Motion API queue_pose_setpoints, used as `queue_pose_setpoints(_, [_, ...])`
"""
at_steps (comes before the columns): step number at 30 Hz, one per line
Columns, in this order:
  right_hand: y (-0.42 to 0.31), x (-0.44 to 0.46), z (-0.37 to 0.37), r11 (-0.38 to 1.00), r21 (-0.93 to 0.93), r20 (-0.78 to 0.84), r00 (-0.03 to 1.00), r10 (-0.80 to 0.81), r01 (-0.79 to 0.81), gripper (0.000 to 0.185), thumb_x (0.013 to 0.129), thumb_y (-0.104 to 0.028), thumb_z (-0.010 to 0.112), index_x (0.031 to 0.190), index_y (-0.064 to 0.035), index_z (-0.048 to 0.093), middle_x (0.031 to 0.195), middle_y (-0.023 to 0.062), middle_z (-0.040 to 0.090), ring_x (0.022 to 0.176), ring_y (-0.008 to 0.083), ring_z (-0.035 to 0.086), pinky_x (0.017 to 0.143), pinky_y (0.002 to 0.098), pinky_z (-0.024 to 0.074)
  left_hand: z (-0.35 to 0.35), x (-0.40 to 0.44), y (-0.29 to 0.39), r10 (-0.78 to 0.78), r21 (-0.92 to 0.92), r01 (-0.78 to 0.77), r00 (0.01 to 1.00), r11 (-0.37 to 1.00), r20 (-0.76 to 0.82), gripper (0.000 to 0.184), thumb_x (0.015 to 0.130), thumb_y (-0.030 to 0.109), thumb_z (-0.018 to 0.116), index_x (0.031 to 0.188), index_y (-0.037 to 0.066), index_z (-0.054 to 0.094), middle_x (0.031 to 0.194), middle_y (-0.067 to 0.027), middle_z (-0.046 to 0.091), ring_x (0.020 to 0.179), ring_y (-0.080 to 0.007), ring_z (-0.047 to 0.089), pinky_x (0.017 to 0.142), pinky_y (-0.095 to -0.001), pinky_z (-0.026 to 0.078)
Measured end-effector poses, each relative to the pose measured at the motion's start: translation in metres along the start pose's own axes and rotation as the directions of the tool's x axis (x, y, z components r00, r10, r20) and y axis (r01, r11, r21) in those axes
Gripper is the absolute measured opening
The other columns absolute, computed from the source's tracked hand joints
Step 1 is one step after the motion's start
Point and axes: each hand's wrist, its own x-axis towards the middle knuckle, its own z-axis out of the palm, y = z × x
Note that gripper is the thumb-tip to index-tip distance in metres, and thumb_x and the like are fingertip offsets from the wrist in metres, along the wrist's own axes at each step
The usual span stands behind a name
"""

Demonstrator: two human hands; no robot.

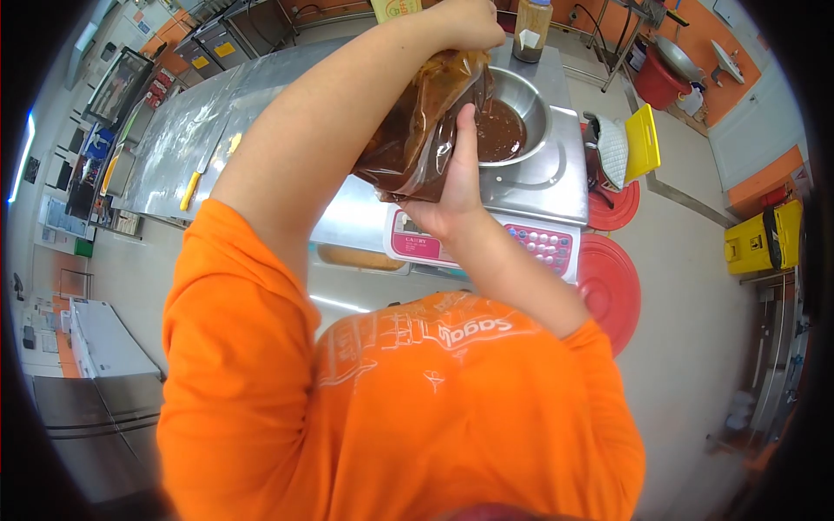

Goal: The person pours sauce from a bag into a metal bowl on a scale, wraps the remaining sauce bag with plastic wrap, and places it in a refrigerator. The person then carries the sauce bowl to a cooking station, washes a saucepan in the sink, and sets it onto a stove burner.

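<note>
A clear plastic bag (415, 130) of dark brown sauce is tilted beside and partly over a metal bowl (524, 94). Brown sauce (502, 132) lies in the bowl. My right hand (452, 187) cups the bag from below and the side, its thumb pressed along the plastic. At the top of the view, my left hand (469, 24) is closed at the bag's upper end; its fingertips are partly hidden. The bowl rests on the metal platform of a pink and white Camry scale (539, 243), just beyond my right forearm.
A bottle with a blue cap (532, 33) stands behind the bowl. On the steel table (287, 95) to the left lies a yellow-handled knife (191, 187). Red round lids or stool tops (608, 286) and a yellow board (642, 143) are to the right.
</note>
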Motion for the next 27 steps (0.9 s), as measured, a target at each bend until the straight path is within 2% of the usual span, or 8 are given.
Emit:
queue_pose_setpoints(2, [0.000,0.000,-0.001,1.000,0.007,-0.014,1.000,0.010,-0.010,0.080,0.071,-0.079,0.027,0.117,-0.0156,0.046,0.107,0.0080,0.055,0.092,0.0237,0.051,0.064,0.0337,0.0363,-0.001,-0.004,0.004,-0.152,-0.154,0.145,0.988,0.977,-0.037,0.030,0.063,0.023,0.056,0.078,-0.002,0.062,0.081,-0.0227,0.061,0.079,-0.0350,0.060,0.072,-0.0381,0.048])
queue_pose_setpoints(9, [-0.003,-0.001,-0.002,1.000,0.019,-0.001,1.000,0.013,-0.013,0.081,0.071,-0.079,0.027,0.120,-0.0161,0.044,0.110,0.0078,0.053,0.096,0.0240,0.050,0.065,0.0351,0.0361,-0.003,-0.003,0.007,-0.144,-0.151,0.137,0.989,0.979,-0.036,0.030,0.063,0.022,0.056,0.079,-0.002,0.061,0.080,-0.0227,0.061,0.079,-0.0354,0.060,0.072,-0.0376,0.048])
queue_pose_setpoints(11, [-0.005,-0.001,-0.008,0.997,0.058,0.128,0.991,0.039,-0.047,0.082,0.075,-0.075,0.029,0.132,-0.0157,0.029,0.129,0.0118,0.038,0.118,0.0322,0.037,0.094,0.0514,0.0282,-0.001,-0.001,0.005,-0.112,-0.132,0.105,0.993,0.986,-0.046,0.029,0.063,0.023,0.057,0.078,-0.002,0.062,0.079,-0.0221,0.061,0.078,-0.0350,0.059,0.071,-0.0373,0.048])
queue_pose_setpoints(14, [-0.005,0.000,-0.008,0.998,0.056,0.125,0.992,0.007,-0.014,0.082,0.075,-0.074,0.029,0.132,-0.0153,0.029,0.128,0.0113,0.039,0.117,0.0312,0.038,0.092,0.0504,0.0301,0.004,0.008,-0.003,-0.004,-0.014,0.005,1.000,1.000,0.013,0.028,0.062,0.023,0.058,0.074,-0.002,0.062,0.078,-0.0214,0.061,0.077,-0.0344,0.059,0.071,-0.0370,0.047])
queue_pose_setpoints(18, [-0.006,-0.001,-0.005,0.999,0.044,0.096,0.995,0.000,-0.005,0.082,0.075,-0.074,0.029,0.131,-0.0149,0.030,0.127,0.0113,0.039,0.116,0.0308,0.039,0.092,0.0503,0.0305,0.005,0.008,-0.003,-0.009,-0.016,0.009,1.000,1.000,-0.011,0.027,0.061,0.023,0.058,0.069,-0.002,0.062,0.077,-0.0211,0.061,0.076,-0.0339,0.059,0.070,-0.0369,0.047])
queue_pose_setpoints(20, [-0.005,0.000,-0.004,0.999,0.031,0.019,1.000,0.013,-0.013,0.077,0.073,-0.076,0.030,0.120,-0.0160,0.044,0.111,0.0064,0.053,0.097,0.0229,0.050,0.067,0.0348,0.0371,0.002,0.003,-0.001,-0.035,-0.092,0.027,0.995,0.995,-0.088,0.027,0.061,0.023,0.057,0.070,-0.001,0.062,0.077,-0.0215,0.061,0.076,-0.0338,0.059,0.070,-0.0370,0.047])
queue_pose_setpoints(24, [-0.010,0.003,-0.010,1.000,-0.016,-0.006,1.000,-0.010,0.010,0.070,0.079,-0.068,0.034,0.120,-0.0132,0.045,0.113,0.0078,0.053,0.101,0.0241,0.051,0.076,0.0396,0.0416,-0.014,-0.012,-0.002,-0.193,-0.219,0.180,0.980,0.959,-0.040,0.026,0.062,0.023,0.057,0.071,-0.002,0.061,0.077,-0.0215,0.060,0.075,-0.0328,0.060,0.068,-0.0368,0.047])
queue_pose_setpoints(27, [-0.015,0.005,-0.020,0.993,-0.117,0.008,1.000,-0.020,0.021,0.057,0.085,-0.054,0.040,0.118,-0.0081,0.047,0.113,0.0103,0.054,0.102,0.0250,0.053,0.089,0.0430,0.0418,-0.021,-0.034,-0.009,-0.298,-0.338,0.226,0.938,0.914,-0.178,0.022,0.062,0.020,0.057,0.069,-0.001,0.056,0.069,-0.0182,0.058,0.067,-0.0277,0.058,0.062,-0.0351,0.045])
